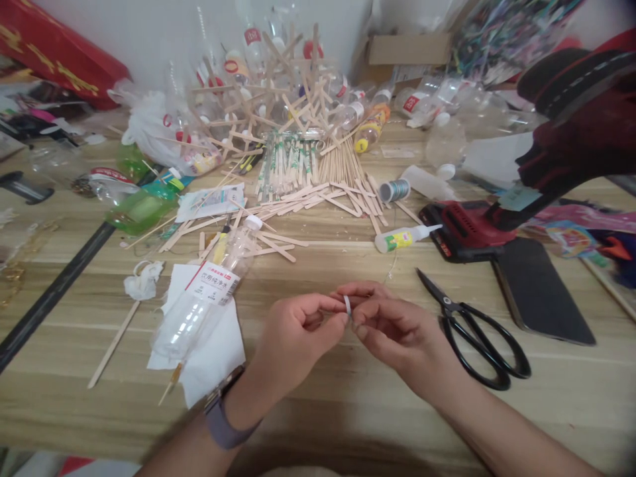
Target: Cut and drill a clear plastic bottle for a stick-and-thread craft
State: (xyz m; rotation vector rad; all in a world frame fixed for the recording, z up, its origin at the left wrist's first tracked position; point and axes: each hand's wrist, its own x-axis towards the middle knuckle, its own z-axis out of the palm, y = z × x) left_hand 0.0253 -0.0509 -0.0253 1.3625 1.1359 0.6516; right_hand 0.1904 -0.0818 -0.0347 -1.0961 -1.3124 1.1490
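My left hand (pixel 308 331) and my right hand (pixel 395 328) meet over the front middle of the table. Between their fingertips is a small, thin white curved strip (pixel 347 305); its full shape is hidden by the fingers. Both hands are closed in a pinch on it. To the right of my right hand lie black-handled scissors (pixel 472 331), blades slightly apart. A clear plastic water bottle (pixel 199 305) rests on its side on white paper (pixel 221 351), left of my left hand. Beyond the hands lies a glue bottle (pixel 402 238) with a long nozzle.
Wooden craft sticks (pixel 298 202), bundled skewers (pixel 342 162) and several plastic bottles crowd the back. A spool of thread (pixel 395 191) sits near the glue. At right are a red cordless power tool (pixel 477 225) and a dark phone (pixel 544 291). Crumpled tissue (pixel 143 281) lies left.
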